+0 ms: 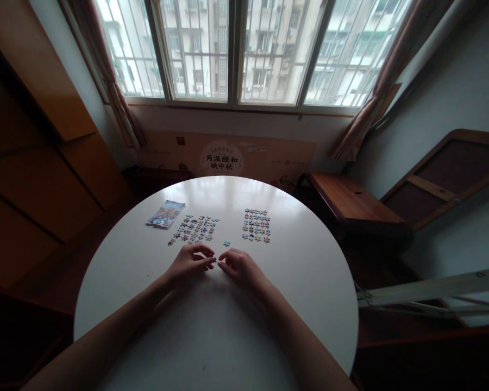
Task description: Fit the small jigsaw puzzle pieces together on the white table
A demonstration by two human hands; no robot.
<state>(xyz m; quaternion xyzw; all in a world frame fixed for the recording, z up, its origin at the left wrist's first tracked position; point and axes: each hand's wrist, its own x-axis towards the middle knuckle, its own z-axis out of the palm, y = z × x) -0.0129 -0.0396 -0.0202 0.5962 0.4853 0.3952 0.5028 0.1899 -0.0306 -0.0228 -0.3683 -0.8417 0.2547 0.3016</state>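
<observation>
Near the middle of the round white table, my left hand [193, 258] pinches a small dark jigsaw puzzle piece [214, 259] between thumb and fingertips. Just to its right is my right hand [241, 265]; its fingers are curled, with thumb and index tip slightly apart beside that piece and nothing visible between them. One loose teal puzzle piece [227, 244] lies beyond the two hands. Farther left, several puzzle pieces [195, 229] are spread in slanted rows. Another group of puzzle pieces [256, 225] forms neat rows on the right. The printing on the pieces is too small to make out.
A colourful picture sheet or packet [166, 214] lies at the table's [146, 347] back left. Behind the table stands a printed board [158, 142] below barred windows. A wooden bench [354, 198] is at the right, cabinets [36, 201] at the left.
</observation>
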